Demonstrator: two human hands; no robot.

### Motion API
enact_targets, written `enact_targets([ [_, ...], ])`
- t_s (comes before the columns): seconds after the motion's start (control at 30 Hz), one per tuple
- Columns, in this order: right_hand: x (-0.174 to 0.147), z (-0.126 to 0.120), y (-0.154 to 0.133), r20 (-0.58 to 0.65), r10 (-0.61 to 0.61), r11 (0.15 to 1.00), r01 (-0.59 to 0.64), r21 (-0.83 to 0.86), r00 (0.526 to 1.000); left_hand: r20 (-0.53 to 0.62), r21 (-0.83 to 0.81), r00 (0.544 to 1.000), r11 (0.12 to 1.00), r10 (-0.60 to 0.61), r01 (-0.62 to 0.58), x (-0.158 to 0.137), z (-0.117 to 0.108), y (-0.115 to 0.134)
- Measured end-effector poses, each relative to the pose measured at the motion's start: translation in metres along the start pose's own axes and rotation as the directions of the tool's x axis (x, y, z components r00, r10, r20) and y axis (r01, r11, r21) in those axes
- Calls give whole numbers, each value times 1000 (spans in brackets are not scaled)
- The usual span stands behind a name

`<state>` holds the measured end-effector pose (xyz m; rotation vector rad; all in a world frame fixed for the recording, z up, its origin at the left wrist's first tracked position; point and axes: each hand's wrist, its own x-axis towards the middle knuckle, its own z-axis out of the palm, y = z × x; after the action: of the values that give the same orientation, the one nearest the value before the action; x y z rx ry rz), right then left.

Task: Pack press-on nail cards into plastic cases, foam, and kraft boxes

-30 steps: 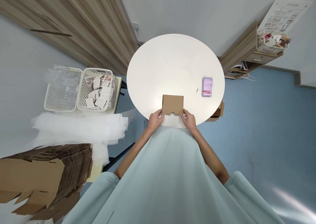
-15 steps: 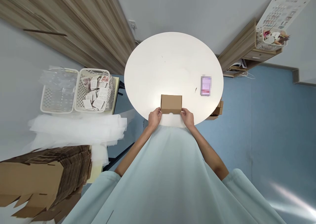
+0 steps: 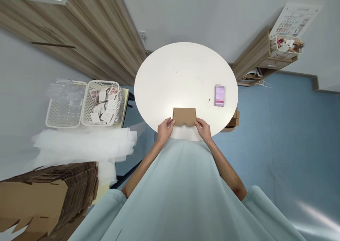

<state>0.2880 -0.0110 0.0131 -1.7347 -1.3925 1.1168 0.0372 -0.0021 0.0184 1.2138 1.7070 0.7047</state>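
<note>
A small brown cardboard box (image 3: 184, 116) rests near the front edge of the white oval table (image 3: 183, 74). My left hand (image 3: 165, 129) grips its near left corner between thumb and fingers. At the near right corner, my right hand (image 3: 203, 128) holds it the same way. A small half-round notch shows in the middle of the box's near edge. What is inside the box is hidden.
A pixelated purple item (image 3: 219, 96) lies on the table's right side. To the left stand white baskets (image 3: 120, 103) with small packets and clear plastic, white wrapping sheets (image 3: 85, 142) and stacked flat cardboard (image 3: 32, 198). Brown boxes (image 3: 233, 121) sit beyond the table's right edge.
The whole view has shifted slightly. Both hands stay on the box's near corners. The fold line along the box's near side no longer shows, and the notch stands out more.
</note>
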Motion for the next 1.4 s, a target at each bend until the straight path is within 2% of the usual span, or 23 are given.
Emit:
enact_targets([
  [0.13, -8, -14, -27, -42, 28, 999, -29, -31, 999, -38, 87, 997, 994, 63, -60, -8, -15, 19],
  [0.23, -10, -18, -34, -45, 58, 997, -60, -42, 997, -25, 107, 998, 993, 52, -49, -9, -18, 24],
  [0.33, -8, -17, -28, -40, 104, 994, -106, -33, 994, -10, 72, 1000, 997, 22, -21, -8, -16, 20],
  [0.5, -6, -13, -11, -39, 200, 980, -199, 16, 979, 28, 34, 998, 997, 62, -63, -6, -14, 9],
  [0.63, -7, -9, 1, -33, 253, 967, -253, -7, 967, 53, 47, 997, 997, 61, -63, -3, -11, -2],
  [0.87, -8, -2, 10, 23, 328, 939, -329, 103, 944, 83, -10, 995, 998, -60, 61, 0, 0, -21],
  [0.97, -5, -4, 6, -18, 319, 946, -317, 74, 948, 46, -30, 997, 997, -65, 67, 2, 3, -20],
  [1.13, 2, -9, 1, -94, 236, 972, -236, 6, 967, -31, 6, 998, 998, -56, 57, 9, 1, -12],
  [1.27, 8, -8, 2, -51, 227, 974, -226, 15, 973, 8, 68, 998, 995, -68, 67, 16, 0, -8],
  [1.4, 11, -10, -2, -40, 199, 979, -200, -44, 979, 4, 121, 1000, 992, -29, 28, 17, 1, -6],
])
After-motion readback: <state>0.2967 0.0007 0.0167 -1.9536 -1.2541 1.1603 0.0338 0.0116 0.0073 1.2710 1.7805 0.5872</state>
